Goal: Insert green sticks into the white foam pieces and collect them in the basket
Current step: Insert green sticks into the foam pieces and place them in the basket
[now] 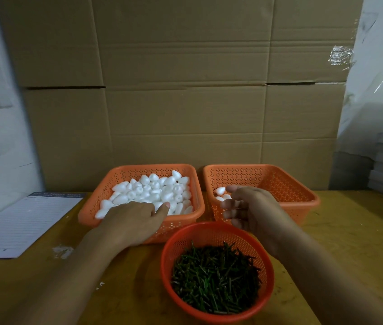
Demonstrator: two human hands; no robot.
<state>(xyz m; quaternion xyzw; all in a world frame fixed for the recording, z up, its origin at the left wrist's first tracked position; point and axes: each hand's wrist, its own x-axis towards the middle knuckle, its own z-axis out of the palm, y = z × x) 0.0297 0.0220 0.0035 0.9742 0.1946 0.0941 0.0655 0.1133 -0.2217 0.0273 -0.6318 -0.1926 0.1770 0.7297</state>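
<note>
A wooden table stands before a wall of flattened cardboard, with a lined paper sheet at 9 o'clock. The left square basket, at 11 o'clock, is heaped with white foam pieces, their pointed ends turned every way. The left hand reaches palm down into the pile; whether it grips a piece cannot be told. The right hand hovers with loose fingers, holding nothing, over the right square basket at 1 o'clock, where a few pieces lie. The round basket at 6 o'clock holds green sticks lying flat, crisscrossed
</note>
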